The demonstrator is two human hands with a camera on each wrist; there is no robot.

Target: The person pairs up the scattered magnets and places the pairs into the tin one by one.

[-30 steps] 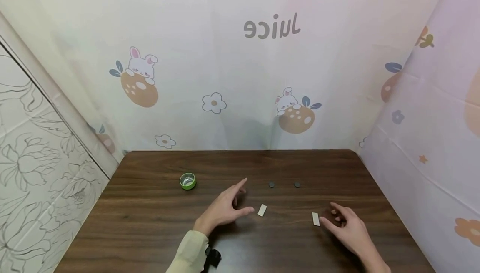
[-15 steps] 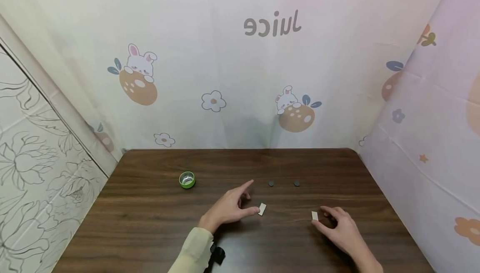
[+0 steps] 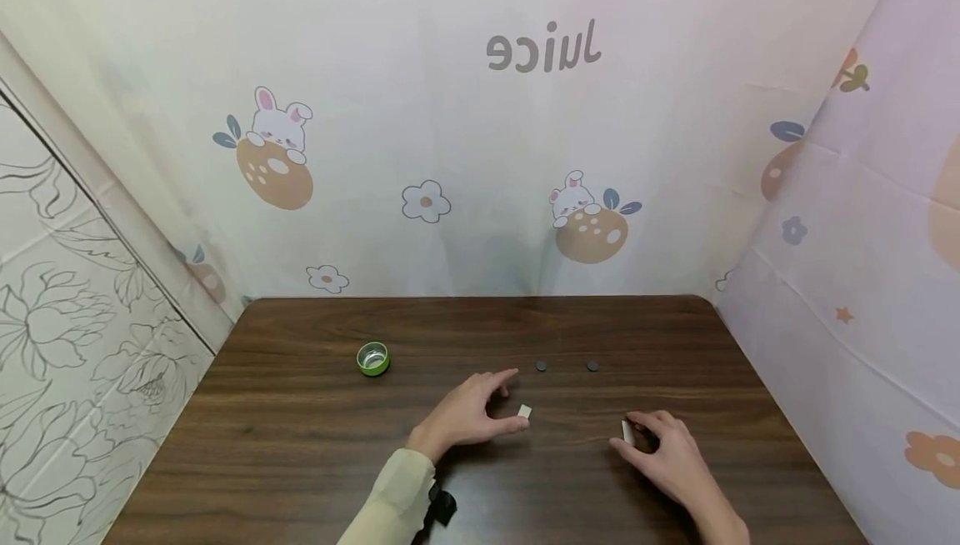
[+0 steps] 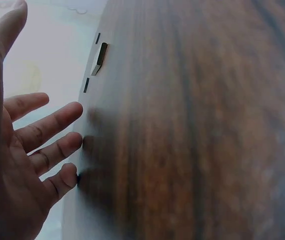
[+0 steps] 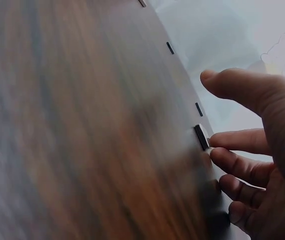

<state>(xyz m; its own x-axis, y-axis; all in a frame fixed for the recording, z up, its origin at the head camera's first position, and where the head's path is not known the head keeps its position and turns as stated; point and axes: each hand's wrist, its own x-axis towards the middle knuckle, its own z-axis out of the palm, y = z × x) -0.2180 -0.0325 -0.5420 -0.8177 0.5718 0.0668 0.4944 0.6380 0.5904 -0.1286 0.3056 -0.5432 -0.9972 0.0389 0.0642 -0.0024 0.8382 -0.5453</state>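
Observation:
My left hand hovers low over the table, its thumb and index finger spread on either side of a small cream rectangular tile. From the head the thumb covers the tile's near end; in the left wrist view a gap separates the fingers from this dark-bottomed tile. My right hand has its thumb and fingers around a second cream tile, partly hidden. In the right wrist view the index fingertip is at that tile, while the thumb stands away from it.
Two small dark discs lie flat behind the tiles. A green round tin with a silvery inside stands at the back left of the brown wooden table. Printed curtains border the table's back and sides.
My left hand has moved right, bringing its thumb in front of the left tile. The right hand has moved left until its thumb and fingers came around the right tile.

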